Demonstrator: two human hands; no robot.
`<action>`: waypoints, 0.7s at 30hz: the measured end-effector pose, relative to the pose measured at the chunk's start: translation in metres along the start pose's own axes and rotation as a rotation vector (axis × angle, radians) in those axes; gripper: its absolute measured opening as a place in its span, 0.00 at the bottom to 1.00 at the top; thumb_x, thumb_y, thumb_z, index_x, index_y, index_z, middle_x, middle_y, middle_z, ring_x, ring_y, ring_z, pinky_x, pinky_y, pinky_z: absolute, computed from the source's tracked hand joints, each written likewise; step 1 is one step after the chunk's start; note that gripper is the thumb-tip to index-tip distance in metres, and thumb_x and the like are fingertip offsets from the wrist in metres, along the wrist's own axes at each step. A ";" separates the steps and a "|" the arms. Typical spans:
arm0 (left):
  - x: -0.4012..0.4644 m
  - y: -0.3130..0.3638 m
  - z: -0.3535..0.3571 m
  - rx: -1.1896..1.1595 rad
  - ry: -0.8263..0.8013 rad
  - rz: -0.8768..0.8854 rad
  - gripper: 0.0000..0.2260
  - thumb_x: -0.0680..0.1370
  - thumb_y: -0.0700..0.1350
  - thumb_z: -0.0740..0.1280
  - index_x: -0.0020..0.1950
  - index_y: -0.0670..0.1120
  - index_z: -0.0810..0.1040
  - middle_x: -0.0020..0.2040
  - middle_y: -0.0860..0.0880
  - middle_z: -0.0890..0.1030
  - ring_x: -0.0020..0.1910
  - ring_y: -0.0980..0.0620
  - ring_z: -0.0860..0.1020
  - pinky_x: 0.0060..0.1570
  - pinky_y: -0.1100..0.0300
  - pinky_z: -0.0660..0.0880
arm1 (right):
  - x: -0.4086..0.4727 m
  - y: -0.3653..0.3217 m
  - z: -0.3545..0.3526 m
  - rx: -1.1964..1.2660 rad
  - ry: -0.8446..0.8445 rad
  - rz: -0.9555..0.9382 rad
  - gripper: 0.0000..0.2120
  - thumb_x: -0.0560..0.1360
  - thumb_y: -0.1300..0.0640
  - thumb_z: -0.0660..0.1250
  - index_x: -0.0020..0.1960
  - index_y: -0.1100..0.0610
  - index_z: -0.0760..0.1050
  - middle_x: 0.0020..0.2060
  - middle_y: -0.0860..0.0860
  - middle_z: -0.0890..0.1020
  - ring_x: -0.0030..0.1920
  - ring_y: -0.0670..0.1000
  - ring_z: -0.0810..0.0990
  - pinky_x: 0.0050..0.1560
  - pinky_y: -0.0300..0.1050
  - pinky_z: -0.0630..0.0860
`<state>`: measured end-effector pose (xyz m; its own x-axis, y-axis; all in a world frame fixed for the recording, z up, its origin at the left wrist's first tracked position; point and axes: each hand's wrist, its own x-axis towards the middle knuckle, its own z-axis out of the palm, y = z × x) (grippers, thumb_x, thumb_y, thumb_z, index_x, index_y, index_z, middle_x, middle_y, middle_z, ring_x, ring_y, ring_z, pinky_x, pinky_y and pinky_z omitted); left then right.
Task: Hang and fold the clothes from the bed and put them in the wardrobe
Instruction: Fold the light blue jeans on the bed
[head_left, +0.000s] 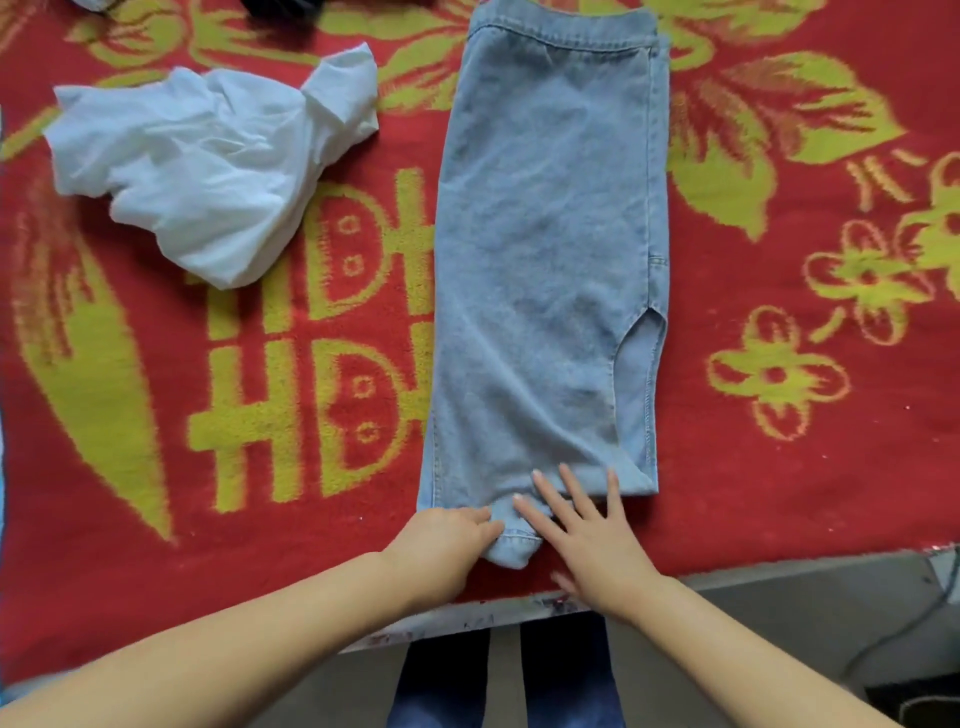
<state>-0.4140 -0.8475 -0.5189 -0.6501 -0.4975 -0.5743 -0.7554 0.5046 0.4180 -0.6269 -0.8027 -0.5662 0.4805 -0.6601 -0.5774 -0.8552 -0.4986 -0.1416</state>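
Denim jeans lie half-folded lengthwise on the bed, left hand pinching their near end, right hand pressing flat; crumpled white shirt waits unfolded

Bright, even light – shadows faint, no glare; slightly soft throughout, with wide-angle bending at the edges.

A red blanket with yellow-green flowers covers the bed above a grey floor.

Red blanket carries a large yellow woven double-happiness sign, partly under jeans. No other text readable.
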 end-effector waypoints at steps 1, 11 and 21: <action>0.001 0.004 -0.007 -0.013 -0.094 -0.004 0.21 0.74 0.35 0.60 0.67 0.45 0.71 0.64 0.45 0.75 0.61 0.42 0.75 0.52 0.52 0.73 | 0.004 -0.001 -0.001 0.027 0.005 0.052 0.66 0.50 0.42 0.81 0.79 0.49 0.47 0.71 0.55 0.70 0.67 0.65 0.71 0.63 0.75 0.53; 0.044 -0.039 -0.118 -0.668 -0.462 -0.039 0.10 0.64 0.43 0.61 0.43 0.49 0.78 0.36 0.52 0.77 0.34 0.58 0.74 0.36 0.65 0.71 | 0.035 0.050 -0.090 0.523 -0.166 -0.095 0.08 0.75 0.57 0.64 0.53 0.51 0.79 0.49 0.50 0.83 0.50 0.51 0.79 0.44 0.39 0.67; 0.116 -0.116 -0.116 -1.281 0.100 -0.384 0.15 0.75 0.56 0.69 0.55 0.48 0.76 0.51 0.50 0.83 0.53 0.52 0.80 0.49 0.60 0.75 | 0.135 0.143 -0.123 0.858 0.182 0.351 0.15 0.77 0.45 0.65 0.57 0.55 0.73 0.52 0.53 0.80 0.53 0.54 0.77 0.48 0.44 0.68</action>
<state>-0.4116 -1.0460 -0.5523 -0.3428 -0.5350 -0.7722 -0.3982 -0.6617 0.6353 -0.6606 -1.0321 -0.5655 0.1292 -0.8078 -0.5751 -0.7731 0.2811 -0.5685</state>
